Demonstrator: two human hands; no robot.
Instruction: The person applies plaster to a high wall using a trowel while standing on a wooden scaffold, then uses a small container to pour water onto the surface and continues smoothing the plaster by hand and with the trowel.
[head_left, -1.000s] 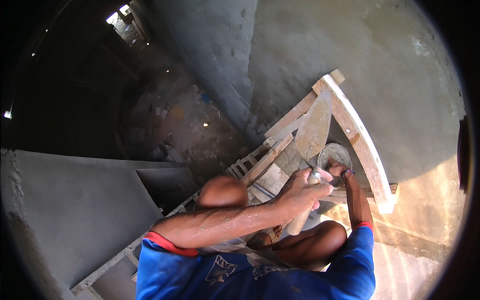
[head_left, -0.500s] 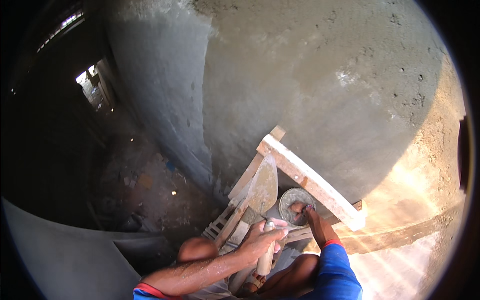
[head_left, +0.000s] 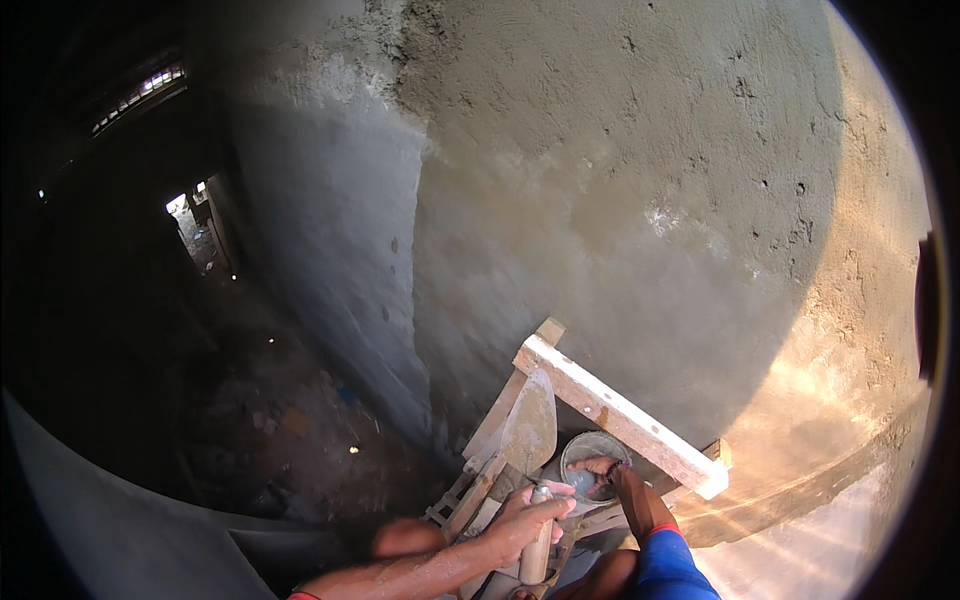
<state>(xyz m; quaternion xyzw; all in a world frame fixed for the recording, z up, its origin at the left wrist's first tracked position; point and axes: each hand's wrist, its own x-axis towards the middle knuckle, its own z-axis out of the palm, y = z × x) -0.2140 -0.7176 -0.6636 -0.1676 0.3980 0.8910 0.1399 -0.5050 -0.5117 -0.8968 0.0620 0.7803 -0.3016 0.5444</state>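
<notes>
My left hand (head_left: pixel 525 518) is closed round a trowel, with its pale wooden handle (head_left: pixel 537 552) running down past the palm. The trowel's broad, cement-smeared blade (head_left: pixel 530 425) points up and away, beside a timber brace. My right hand (head_left: pixel 596 468) is down inside a round bucket (head_left: pixel 622 447) holding cloudy greyish liquid. Its fingers look stretched and parted at the liquid; their tips are partly hidden. The bucket stands just right of the blade, behind a wooden crosspiece.
A white-edged timber beam (head_left: pixel 625 415) slants between the bucket and the wall. The plastered wall (head_left: pixel 600 230) fills the far side, smooth low down and rough above. To the left, well below, lies a dark floor (head_left: pixel 290 430) with scattered debris. Sunlight falls at right.
The view has tilted up, so the beam, bucket and hands sit lower in the picture. My right hand remains in the bucket, its fingers more spread. My left hand keeps the trowel.
</notes>
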